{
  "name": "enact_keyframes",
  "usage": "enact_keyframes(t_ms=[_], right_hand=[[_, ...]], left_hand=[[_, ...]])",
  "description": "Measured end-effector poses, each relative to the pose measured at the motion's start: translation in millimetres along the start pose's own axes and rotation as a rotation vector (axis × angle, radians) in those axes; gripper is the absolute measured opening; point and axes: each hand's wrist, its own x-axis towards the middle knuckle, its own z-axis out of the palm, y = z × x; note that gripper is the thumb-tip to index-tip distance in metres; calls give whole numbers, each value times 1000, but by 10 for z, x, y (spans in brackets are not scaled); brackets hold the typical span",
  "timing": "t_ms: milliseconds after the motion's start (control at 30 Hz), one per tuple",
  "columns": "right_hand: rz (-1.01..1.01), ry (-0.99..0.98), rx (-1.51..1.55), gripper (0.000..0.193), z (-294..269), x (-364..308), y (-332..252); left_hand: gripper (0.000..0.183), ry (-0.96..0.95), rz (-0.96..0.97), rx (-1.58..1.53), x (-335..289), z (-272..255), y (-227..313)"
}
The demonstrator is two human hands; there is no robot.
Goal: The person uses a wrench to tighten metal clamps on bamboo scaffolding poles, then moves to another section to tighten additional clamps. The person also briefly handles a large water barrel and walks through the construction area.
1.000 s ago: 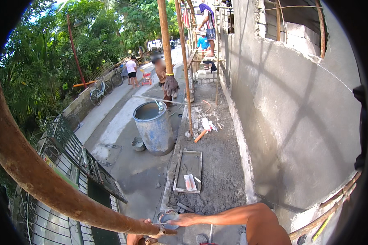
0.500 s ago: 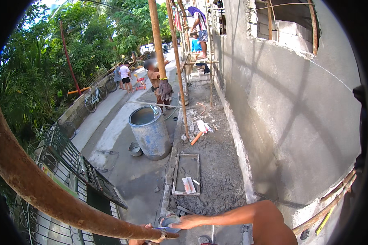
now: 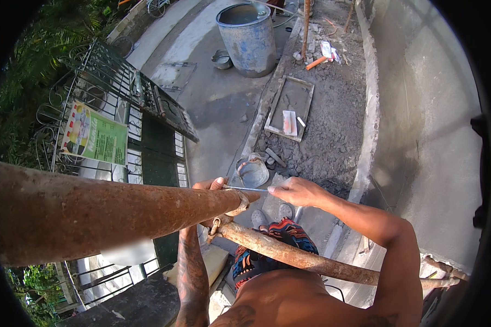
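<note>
A thin, straight, pale-blue rod or taut cord (image 3: pixel 246 188) runs between my hands, above a pale bucket (image 3: pixel 253 172) on the ground; which of the two it is I cannot tell. At its right end, my right hand (image 3: pixel 293 191) is closed in a pinch. My left hand (image 3: pixel 211 184) is closed at the other end, thumb showing, its remaining fingers mostly hidden behind a thick rusty-brown pole (image 3: pixel 120 212). That pole crosses in front of my left forearm. A second brown pole (image 3: pixel 300 253) passes before my waist, tied near the first by a lashing (image 3: pixel 219 224).
Ahead lie a wooden frame (image 3: pixel 272 114) with a flat float-like board (image 3: pixel 289 123), rubble and an orange pipe piece (image 3: pixel 316 63). A blue drum (image 3: pixel 248 46) and a small metal basin (image 3: pixel 222 59) stand beyond. The plastered wall (image 3: pixel 436 120) rises right, a green metal gate (image 3: pixel 142 136) left.
The view has tipped downward, bringing my torso, both forearms and the second pole into sight. Both hands stay at the ends of the thin blue piece.
</note>
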Motion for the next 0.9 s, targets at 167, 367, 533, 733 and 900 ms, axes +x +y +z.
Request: enact_keyframes(t_ms=[167,367,533,733,900], right_hand=[[135,-28,66,74,-107,-8,-209],[207,-122,-6,71,-263,-110,-448],[132,-95,-30,61,-322,-146,-542],[123,-103,-58,57,-277,-158,-586],[-108,3,-38,41,-268,-275,-423]], left_hand=[[56,-84,-28,-4,115,-20,-49],[57,-96,-56,-9,127,-1,-111],[56,-68,-97,-59,88,-2,-90],[53,-53,-131,168,113,-21,-70],[54,-84,-118,-61,86,8,-63]])
